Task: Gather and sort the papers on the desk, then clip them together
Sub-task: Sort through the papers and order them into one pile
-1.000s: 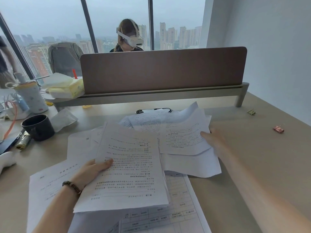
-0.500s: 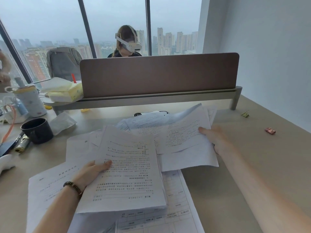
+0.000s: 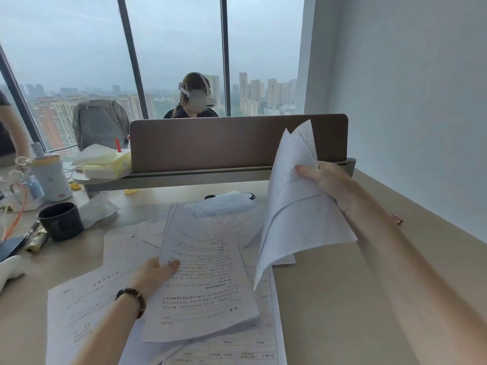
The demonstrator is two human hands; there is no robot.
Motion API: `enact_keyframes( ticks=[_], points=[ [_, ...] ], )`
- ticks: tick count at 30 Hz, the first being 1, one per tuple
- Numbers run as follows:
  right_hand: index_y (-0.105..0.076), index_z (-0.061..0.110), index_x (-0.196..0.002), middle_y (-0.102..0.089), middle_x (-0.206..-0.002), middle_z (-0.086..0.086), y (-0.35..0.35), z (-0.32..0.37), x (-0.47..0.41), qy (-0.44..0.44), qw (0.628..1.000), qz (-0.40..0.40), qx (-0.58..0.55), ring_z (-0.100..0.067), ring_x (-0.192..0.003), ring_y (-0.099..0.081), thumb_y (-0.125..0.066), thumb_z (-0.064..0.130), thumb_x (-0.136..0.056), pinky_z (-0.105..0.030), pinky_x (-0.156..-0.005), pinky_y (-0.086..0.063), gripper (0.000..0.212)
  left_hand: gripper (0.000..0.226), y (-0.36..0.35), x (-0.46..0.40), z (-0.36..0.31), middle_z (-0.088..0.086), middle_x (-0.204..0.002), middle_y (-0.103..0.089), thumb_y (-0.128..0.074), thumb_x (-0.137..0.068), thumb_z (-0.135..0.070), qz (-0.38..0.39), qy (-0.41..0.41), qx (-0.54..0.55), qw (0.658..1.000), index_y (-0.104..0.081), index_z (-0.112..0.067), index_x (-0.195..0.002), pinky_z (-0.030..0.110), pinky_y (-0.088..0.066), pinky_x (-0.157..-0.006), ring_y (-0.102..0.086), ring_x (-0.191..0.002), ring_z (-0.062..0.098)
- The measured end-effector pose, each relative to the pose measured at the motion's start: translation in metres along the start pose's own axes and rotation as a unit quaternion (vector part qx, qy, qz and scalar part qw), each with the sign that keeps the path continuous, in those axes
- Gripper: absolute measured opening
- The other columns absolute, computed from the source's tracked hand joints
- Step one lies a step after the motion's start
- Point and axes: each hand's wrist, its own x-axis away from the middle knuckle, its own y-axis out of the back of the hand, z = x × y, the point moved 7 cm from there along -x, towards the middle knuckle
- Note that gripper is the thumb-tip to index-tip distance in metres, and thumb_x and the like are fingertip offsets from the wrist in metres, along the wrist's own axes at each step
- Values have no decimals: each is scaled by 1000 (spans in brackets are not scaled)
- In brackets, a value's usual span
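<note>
My left hand (image 3: 155, 272) grips the left edge of a stack of printed sheets (image 3: 203, 283), held just above the desk. In the air at the right, my right hand (image 3: 329, 183) pinches a few white sheets (image 3: 295, 206); they stand nearly upright and bend over at the bottom. More loose papers (image 3: 87, 306) lie spread on the desk under and around both, some with printed tables (image 3: 229, 354). A small pink binder clip (image 3: 397, 219) lies on the desk by the right wall.
A brown divider panel (image 3: 210, 140) closes the far side of the desk; a person with a headset sits behind it. At the left stand a dark mug (image 3: 62, 221), a pale flask (image 3: 50, 177), tissues (image 3: 105, 164) and cables. A black clip (image 3: 250, 196) lies behind the papers.
My right hand has lifted its sheets off the pile and tipped them upright. The left hand keeps its hold on the stack. The camera has tilted up.
</note>
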Motion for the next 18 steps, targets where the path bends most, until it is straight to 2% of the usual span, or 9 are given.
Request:
enact_keyframes(
  ticks=[2, 4, 7, 9, 11, 13, 14, 16, 18],
  points=[
    [-71, 15, -84, -75, -84, -7, -4, 13, 6, 16, 999, 35, -16, -20, -70, -72, -71, 23, -91, -33, -69, -59, 10, 28, -5, 5, -8, 11, -87, -77, -61, -96, -22, 2, -9, 19, 1000, -67, -1, -113, 34, -59, -64, -73, -77, 31],
    [-73, 15, -93, -78, -87, -5, -7, 22, 11, 35, 997, 59, -24, -20, -72, -74, -72, 18, -89, -33, -70, -61, 5, 30, -12, 16, -20, 11, -86, -75, -59, -97, -23, 8, -15, 60, 998, -65, -1, -115, 31, -57, -56, -72, -73, 28],
    [-70, 13, -111, -78, -98, -8, -10, 18, 18, 45, 996, 67, -50, -23, -80, -75, -72, 8, -87, -37, -74, -61, 24, 28, -19, 33, -38, 5, -67, -72, -54, -98, -31, 6, -20, 133, 991, -66, -6, -103, 26, -52, -41, -69, -55, 22],
    [-67, 11, -113, -77, -99, -10, -10, 1, 21, 37, 997, 46, -50, -23, -80, -76, -72, 2, -85, -35, -72, -63, 30, 30, -28, 49, -50, 0, -50, -70, -53, -97, -39, 39, -22, 172, 984, -63, -12, -89, 22, -48, -34, -66, -41, 18],
    [-67, 7, -115, -77, -104, -13, -14, -26, 25, 14, 998, 37, -40, -31, -90, -76, -78, 4, -74, -43, -81, -62, 42, 32, -36, 59, -59, -3, -48, -70, -46, -99, -42, 73, -27, 204, 976, -62, -16, -88, 19, -47, -33, -66, -38, 13],
    [-67, 3, -118, -76, -107, -16, -20, -55, 29, -24, 999, 39, -14, -37, -96, -73, -80, 7, -65, -52, -90, -58, 54, 37, -41, 61, -62, -2, -60, -75, -42, -99, -45, 92, -44, 242, 965, -65, -17, -95, 19, -51, -39, -72, -49, 13],
    [-67, 0, -118, -76, -105, -16, -21, -68, 31, -39, 999, 38, -1, -36, -92, -73, -81, 4, -67, -51, -89, -58, 53, 41, -44, 61, -63, 2, -75, -79, -43, -97, -50, 101, -48, 254, 961, -67, -17, -103, 24, -56, -46, -76, -62, 18],
    [-66, -4, -121, -75, -106, -15, -22, -92, 35, -66, 997, 37, 17, -33, -90, -72, -76, -6, -77, -48, -87, -59, 45, 50, -47, 62, -66, 11, -104, -78, -51, -87, -57, 115, -64, 267, 955, -68, -20, -117, 40, -63, -65, -76, -88, 33],
    [-65, 0, -121, -74, -108, -15, -23, -111, 38, -94, 995, 37, 18, -34, -93, -73, -73, -9, -78, -49, -85, -60, 45, 54, -48, 63, -69, 12, -109, -76, -68, -77, -57, 110, -90, 260, 955, -70, -20, -117, 48, -61, -75, -74, -94, 36]
  ],
)
